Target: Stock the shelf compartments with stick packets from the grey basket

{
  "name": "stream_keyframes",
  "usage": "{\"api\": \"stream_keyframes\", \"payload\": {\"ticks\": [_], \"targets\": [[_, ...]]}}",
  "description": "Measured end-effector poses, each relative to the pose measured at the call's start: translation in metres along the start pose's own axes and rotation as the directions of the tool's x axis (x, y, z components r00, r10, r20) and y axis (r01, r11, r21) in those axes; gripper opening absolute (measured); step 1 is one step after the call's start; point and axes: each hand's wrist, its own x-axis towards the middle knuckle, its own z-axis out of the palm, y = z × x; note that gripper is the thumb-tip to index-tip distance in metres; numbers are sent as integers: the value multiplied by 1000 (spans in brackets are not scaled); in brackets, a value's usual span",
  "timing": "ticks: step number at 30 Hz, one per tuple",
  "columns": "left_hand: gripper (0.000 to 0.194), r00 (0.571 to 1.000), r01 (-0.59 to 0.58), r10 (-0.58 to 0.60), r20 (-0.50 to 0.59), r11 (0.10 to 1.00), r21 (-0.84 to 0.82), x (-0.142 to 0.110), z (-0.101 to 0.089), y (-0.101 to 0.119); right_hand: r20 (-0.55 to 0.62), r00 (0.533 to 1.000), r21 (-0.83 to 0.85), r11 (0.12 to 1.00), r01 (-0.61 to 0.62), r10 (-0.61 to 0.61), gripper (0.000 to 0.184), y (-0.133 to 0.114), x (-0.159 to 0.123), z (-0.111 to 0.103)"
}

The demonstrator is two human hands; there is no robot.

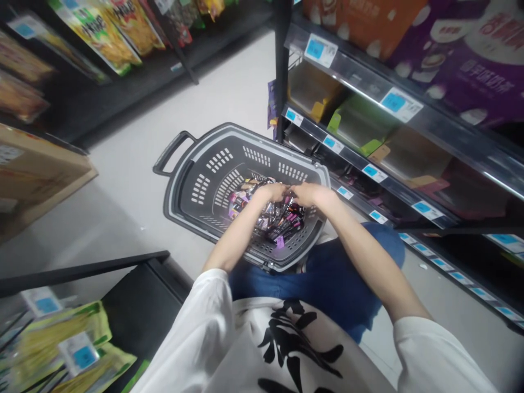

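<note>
A grey plastic shopping basket [223, 131] stands on the floor in front of my knees. Many small shiny snack packets [286, 224], dark with purple, pink and orange parts, lie heaped in it toward its right half. My left hand [273, 192] reaches inside, fingers curled down at the top of the heap. Close beside it, nearly touching, my right hand [305, 194] also has its fingers bent in among the packets. Both hands seem closed on small packets, though their fingertips are partly hidden. A purple tag-like piece [280, 241] lies at the heap's near edge.
The basket's handle [174, 153] sticks out at the left. Shelves with price tags [333, 144] and clear-fronted bins rise close on the right. Bagged snacks [98, 33] fill the far left shelf. A cardboard box [41, 180] and a lower-left rack of yellow bags [61, 333] flank the floor.
</note>
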Motion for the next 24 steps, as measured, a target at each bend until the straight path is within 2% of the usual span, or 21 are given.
{"api": "stream_keyframes", "payload": {"ticks": [3, 7, 13, 19, 24], "targets": [[43, 998, 59, -59, 19, 998, 21, 2, 3, -5, -19, 999, -6, 999, 51, -51, 50, -4, -7, -1], [46, 999, 52, -52, 9, 998, 23, 7, 12, -2, -88, 989, -1, 993, 117, -117, 45, 0, -11, -4], [35, 994, -6, 5, -105, 1000, -16, 9, 12, -5, -72, 997, -40, 999, 35, -38, 43, 2, -8, -6], [33, 989, -52, 39, -143, 994, -92, 14, 18, -8, -88, 990, -36, 994, 104, -107, 47, -6, -15, -7], [29, 985, -40, 10, -174, 985, -166, 20, 26, -10, -95, 991, -44, 995, 87, -91, 47, -3, -15, -3]]}}
